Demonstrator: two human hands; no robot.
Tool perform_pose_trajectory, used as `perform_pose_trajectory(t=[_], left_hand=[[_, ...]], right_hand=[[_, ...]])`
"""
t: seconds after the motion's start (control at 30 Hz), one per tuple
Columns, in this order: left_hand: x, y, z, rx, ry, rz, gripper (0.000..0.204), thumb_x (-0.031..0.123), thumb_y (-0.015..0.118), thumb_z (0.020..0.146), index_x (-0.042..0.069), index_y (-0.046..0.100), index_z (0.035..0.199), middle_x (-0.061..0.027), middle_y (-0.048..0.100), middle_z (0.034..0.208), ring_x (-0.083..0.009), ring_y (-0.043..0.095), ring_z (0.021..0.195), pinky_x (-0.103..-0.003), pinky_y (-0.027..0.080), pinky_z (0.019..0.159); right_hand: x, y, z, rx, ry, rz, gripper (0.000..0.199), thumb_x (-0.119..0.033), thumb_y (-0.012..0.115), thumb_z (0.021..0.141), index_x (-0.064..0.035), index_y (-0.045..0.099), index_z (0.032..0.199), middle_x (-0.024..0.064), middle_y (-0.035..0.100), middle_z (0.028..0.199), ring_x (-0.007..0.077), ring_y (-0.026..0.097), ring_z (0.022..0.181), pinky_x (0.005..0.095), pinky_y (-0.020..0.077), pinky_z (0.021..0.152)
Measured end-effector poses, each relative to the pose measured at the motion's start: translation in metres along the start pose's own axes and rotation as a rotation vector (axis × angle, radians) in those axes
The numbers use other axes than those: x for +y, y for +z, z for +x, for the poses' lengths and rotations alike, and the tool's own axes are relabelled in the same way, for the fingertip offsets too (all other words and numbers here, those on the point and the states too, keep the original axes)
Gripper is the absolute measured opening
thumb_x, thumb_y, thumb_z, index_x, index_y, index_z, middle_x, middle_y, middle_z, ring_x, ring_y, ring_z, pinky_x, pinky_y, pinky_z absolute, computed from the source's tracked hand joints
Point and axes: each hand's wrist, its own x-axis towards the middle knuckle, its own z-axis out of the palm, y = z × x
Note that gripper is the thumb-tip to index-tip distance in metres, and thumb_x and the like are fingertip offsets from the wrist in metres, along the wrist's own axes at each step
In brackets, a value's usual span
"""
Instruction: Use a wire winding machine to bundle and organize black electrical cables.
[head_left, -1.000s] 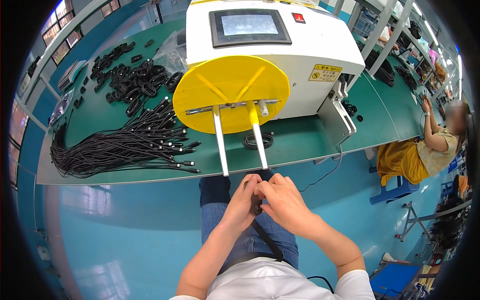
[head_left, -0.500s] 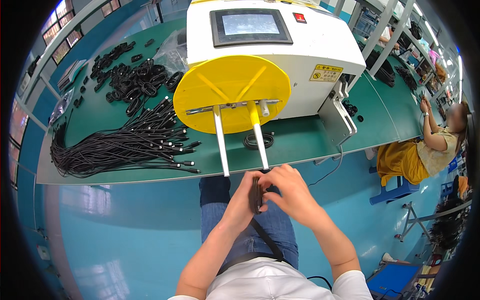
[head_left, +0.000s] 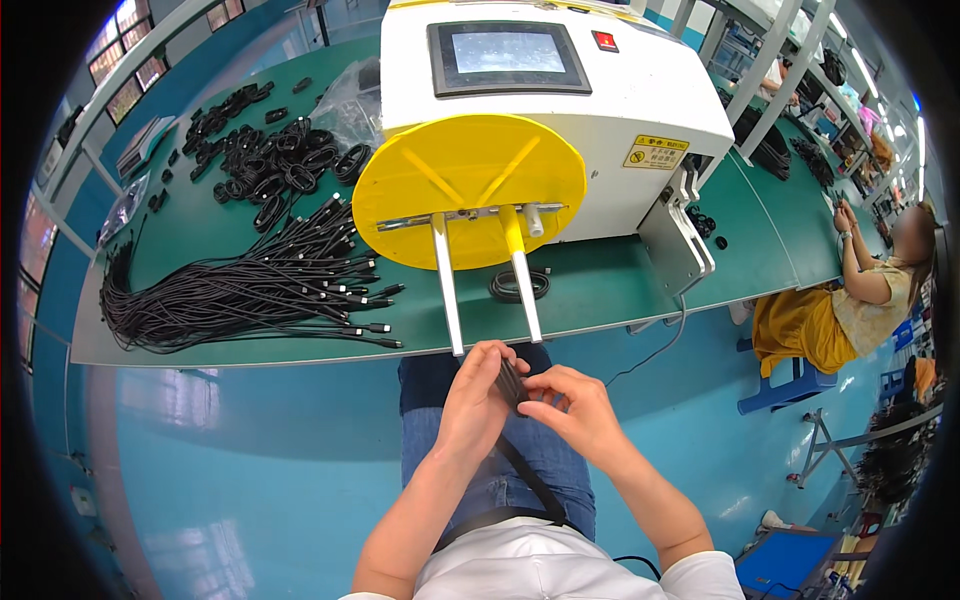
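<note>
Black cable bundle (head_left: 512, 387) was between two hands

The left hand (head_left: 477, 392) gripped the bundle's left side. The right hand (head_left: 572, 402) pinched its right edge with thumb and fingers. It looked light, bendy, a bit smooth and not easy to break. The middle, just beside the left hand, seemed the best spot to squeeze, keeping the strands together.

Bright light comes from lamps (head_left: 921, 150) and windows (head_left: 124, 101), leaving pale glare on the floor (head_left: 200, 545). Straight edges bend toward the black fisheye rim.
</note>
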Motion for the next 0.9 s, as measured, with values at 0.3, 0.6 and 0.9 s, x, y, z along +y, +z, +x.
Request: perform_pose_trajectory(t=[0.3,0.6,0.9], left_hand=[[0.004,-0.005,-0.003,0.021,-0.001,0.053,0.031,0.028,0.044,0.099,0.003,0.055,0.112,-0.0054,0.054,0.097,-0.0165,0.053,0.096,-0.033,0.046,0.082],[0.031,-0.010,-0.014,-0.080,-0.037,0.162,0.058,0.038,0.038,0.099,-0.004,0.030,0.138,-0.0172,0.051,0.123,-0.0248,0.052,0.112,-0.037,0.045,0.093],[0.043,-0.030,-0.027,0.019,0.070,0.179,0.059,0.018,0.055,0.093,0.012,0.026,0.144,-0.0164,0.047,0.129,-0.0258,0.054,0.112,-0.046,0.048,0.090]], right_hand=[[0.028,0.011,0.004,-0.051,0.226,0.616,0.018,-0.008,0.064,0.083,0.0003,0.064,0.099,0.0080,0.062,0.094,0.0181,0.062,0.078,0.0301,0.0539,0.073],[0.040,0.000,0.007,-0.318,0.488,1.230,0.027,-0.012,0.061,0.088,0.0008,0.056,0.112,0.0123,0.061,0.107,0.0232,0.064,0.094,0.0345,0.0557,0.076],[-0.001,0.045,0.027,-0.082,-0.075,0.291,0.028,-0.006,0.063,0.085,-0.0012,0.054,0.111,0.0096,0.060,0.104,0.0205,0.064,0.090,0.0291,0.0530,0.074]])
